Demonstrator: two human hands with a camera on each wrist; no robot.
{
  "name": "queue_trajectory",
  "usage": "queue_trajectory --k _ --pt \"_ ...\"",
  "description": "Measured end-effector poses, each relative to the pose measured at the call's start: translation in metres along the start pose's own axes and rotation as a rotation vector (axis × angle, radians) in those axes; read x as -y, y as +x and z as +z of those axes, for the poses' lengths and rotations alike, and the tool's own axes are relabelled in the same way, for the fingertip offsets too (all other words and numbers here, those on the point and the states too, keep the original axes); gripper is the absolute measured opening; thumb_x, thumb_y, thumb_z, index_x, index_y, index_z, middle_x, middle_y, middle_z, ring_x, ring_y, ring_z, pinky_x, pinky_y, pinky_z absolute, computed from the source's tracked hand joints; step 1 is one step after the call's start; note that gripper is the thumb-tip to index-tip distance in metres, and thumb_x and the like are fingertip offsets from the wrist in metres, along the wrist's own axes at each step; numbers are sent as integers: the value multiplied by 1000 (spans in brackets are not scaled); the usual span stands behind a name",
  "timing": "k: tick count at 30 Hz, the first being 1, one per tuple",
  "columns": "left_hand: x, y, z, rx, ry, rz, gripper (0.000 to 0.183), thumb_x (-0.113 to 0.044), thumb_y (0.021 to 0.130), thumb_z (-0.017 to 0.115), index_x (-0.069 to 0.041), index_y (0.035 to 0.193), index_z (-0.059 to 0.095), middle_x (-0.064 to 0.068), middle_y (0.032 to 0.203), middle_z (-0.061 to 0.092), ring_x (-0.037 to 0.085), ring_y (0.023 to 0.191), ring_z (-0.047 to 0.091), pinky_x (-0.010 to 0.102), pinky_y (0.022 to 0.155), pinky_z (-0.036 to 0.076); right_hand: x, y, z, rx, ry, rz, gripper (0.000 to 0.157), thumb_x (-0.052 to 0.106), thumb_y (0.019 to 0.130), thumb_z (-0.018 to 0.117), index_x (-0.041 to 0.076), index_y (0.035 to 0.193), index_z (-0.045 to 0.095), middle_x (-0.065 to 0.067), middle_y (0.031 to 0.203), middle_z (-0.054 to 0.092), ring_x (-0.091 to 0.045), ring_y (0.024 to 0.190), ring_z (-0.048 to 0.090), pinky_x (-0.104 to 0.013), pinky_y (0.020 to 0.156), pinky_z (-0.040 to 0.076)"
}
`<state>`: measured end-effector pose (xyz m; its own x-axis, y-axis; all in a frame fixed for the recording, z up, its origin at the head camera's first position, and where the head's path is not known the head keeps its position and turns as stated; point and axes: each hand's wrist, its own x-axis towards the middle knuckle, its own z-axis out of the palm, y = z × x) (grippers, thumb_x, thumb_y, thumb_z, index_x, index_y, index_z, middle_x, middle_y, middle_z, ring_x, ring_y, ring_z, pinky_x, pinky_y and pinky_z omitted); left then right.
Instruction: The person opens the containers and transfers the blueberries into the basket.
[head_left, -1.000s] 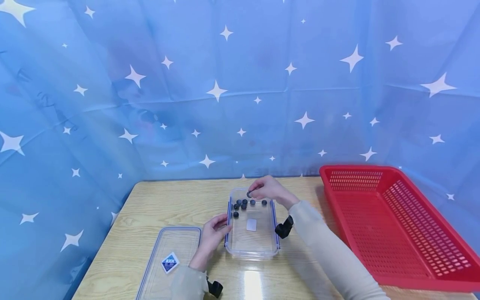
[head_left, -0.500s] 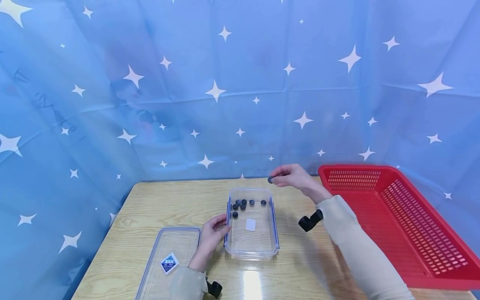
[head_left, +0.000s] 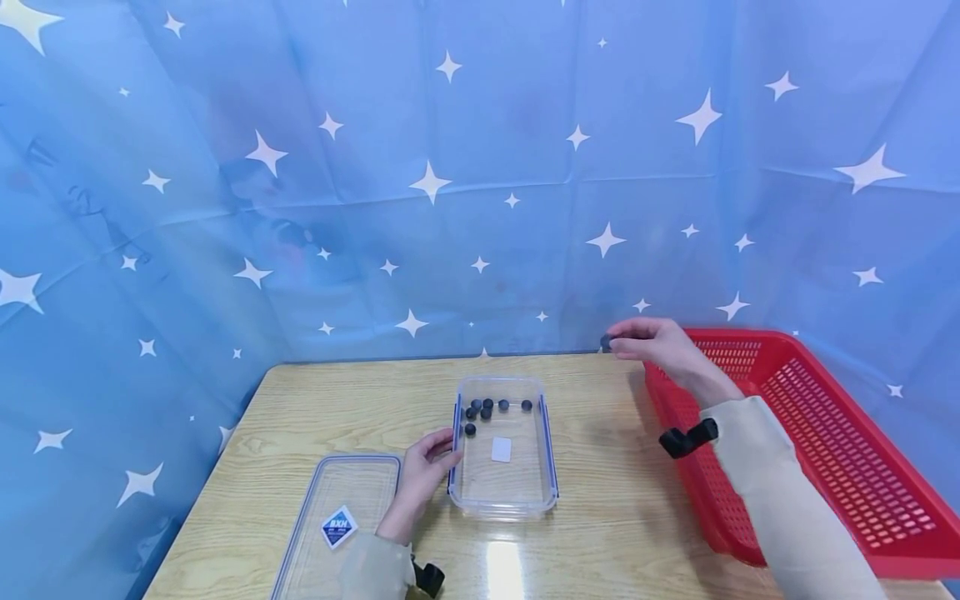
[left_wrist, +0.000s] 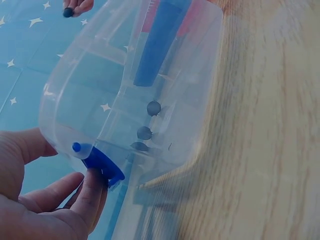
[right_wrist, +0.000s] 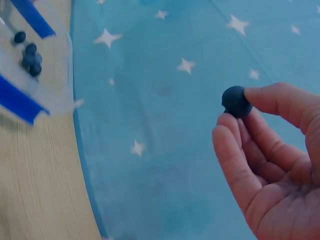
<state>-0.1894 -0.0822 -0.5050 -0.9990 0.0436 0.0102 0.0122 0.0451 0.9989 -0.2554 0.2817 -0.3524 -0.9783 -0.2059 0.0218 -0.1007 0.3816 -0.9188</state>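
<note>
Between thumb and fingertips my right hand point(head_left: 663, 346) pinches a dark blueberry point(right_wrist: 236, 102), held up in the air by the near-left corner of the red basket point(head_left: 817, 358)'s far end. A clear plastic food container point(head_left: 504, 506) with blue side latches stands lidless on the table. Several blueberries point(head_left: 470, 430) lie in it, mostly grouped toward its far left. My left hand point(head_left: 423, 471) grips the container's left side, its fingers against a blue latch point(left_wrist: 102, 165) and the thumb at the rim in the left wrist view.
The container's clear lid point(head_left: 360, 487), edged in blue with a diamond-shaped label, lies flat at the left. The wooden table point(head_left: 337, 408) ends at a blue star-patterned cloth point(head_left: 480, 217) behind. My right forearm crosses over the red basket.
My right hand has lifted the blueberry from over the container's far end and carried it right, to the red basket's edge. The left hand has stayed at the container's side.
</note>
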Motion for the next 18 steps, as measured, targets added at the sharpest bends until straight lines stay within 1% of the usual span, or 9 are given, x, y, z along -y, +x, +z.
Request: queue_trajectory --k 2,5,7,12,16,18 --pt "0 0 0 -2 -1 0 41 5 82 63 14 120 53 27 117 57 37 109 55 19 83 49 -5 -5 -10 -22 -15 2 40 20 88 67 -6 117 56 3 95 65 -10 87 61 -24 80 52" --pt "0 0 0 -5 6 5 41 5 82 63 14 120 53 27 117 58 37 108 56 18 83 49 -12 -12 -25 -48 -23 23 40 23 88 66 -3 117 56 7 93 65 -9 86 60 -24 78 52" --pt "0 0 0 -8 4 -1 41 5 81 63 13 120 53 27 117 58 37 108 56 17 82 49 -18 -17 -35 -65 -4 31 37 23 89 66 -1 116 57 9 93 65 -9 86 62 -24 77 52" --pt "0 -1 0 -10 -2 -13 41 5 81 64 13 120 53 27 118 57 37 109 55 17 82 49 -34 -24 -55 -86 126 30 23 17 89 65 6 109 61 10 94 64 -8 86 65 -23 79 54" --pt "-1 -1 0 -4 0 -12 43 5 82 63 14 122 52 28 119 56 38 110 55 20 84 50 -48 -29 -68 -90 214 32 16 14 90 63 11 106 63 8 96 62 -7 86 64 -19 77 53" --pt "-2 -2 0 -1 2 -9 43 5 82 63 15 122 51 29 119 56 38 110 54 22 85 50 -55 -32 -73 -96 274 35 14 11 91 62 11 104 64 6 96 62 -8 86 64 -20 76 54"
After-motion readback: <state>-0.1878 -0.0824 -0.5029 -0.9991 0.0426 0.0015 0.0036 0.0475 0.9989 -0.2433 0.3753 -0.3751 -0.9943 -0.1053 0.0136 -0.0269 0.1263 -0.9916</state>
